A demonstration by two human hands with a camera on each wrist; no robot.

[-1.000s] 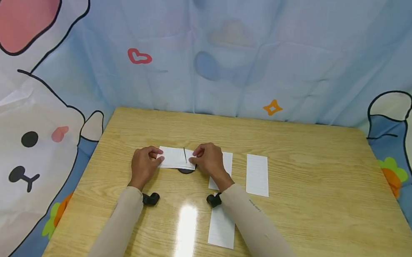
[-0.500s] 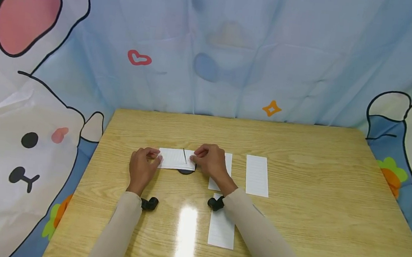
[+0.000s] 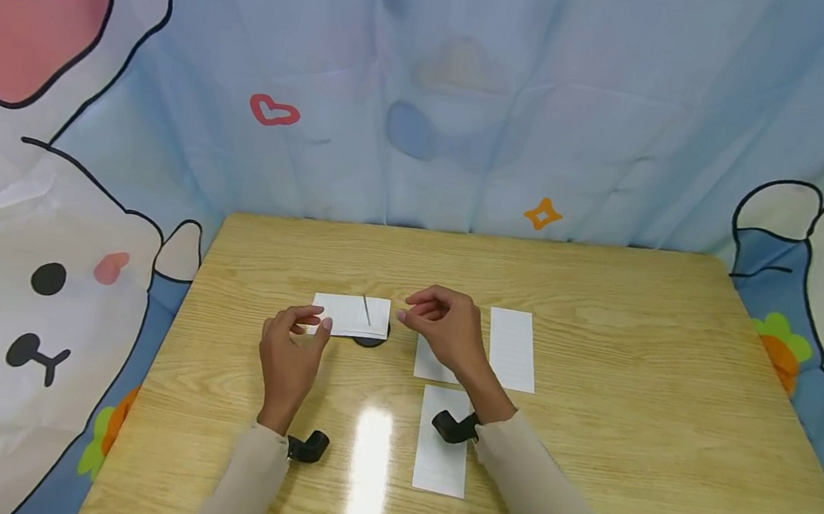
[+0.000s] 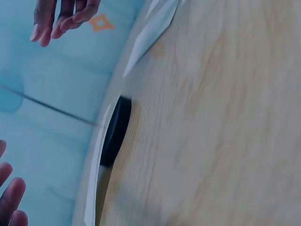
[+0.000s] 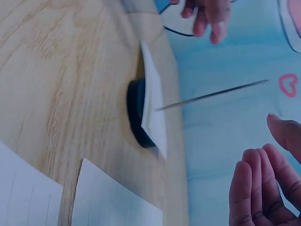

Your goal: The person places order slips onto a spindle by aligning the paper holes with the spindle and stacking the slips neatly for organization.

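Note:
A paper spike with a thin upright metal rod (image 5: 211, 95) and a round black base (image 5: 135, 113) stands on the table. White lined paper slips (image 3: 341, 314) lie flat over the base, and the rod pokes up through them right of their middle. My left hand (image 3: 289, 361) hovers at the left end of these slips, thumb and fingers apart, overlapping the corner in the head view. To the right of the spike my right hand (image 3: 453, 332) is raised with bent, relaxed fingers and holds nothing. Both wrist views show the fingers away from the paper.
Three loose lined slips lie on the wooden table (image 3: 633, 381) to the right: one slip (image 3: 434, 366) partly under my right hand in view, another slip (image 3: 513, 350) beyond it, and a nearer slip (image 3: 442, 453) by my right wrist. A printed curtain (image 3: 471, 129) hangs behind.
Both hands have let go of the slips on the spike. The right hand has drawn off to the right, and the left hand has pulled back slightly toward me. The slips stay on the rod.

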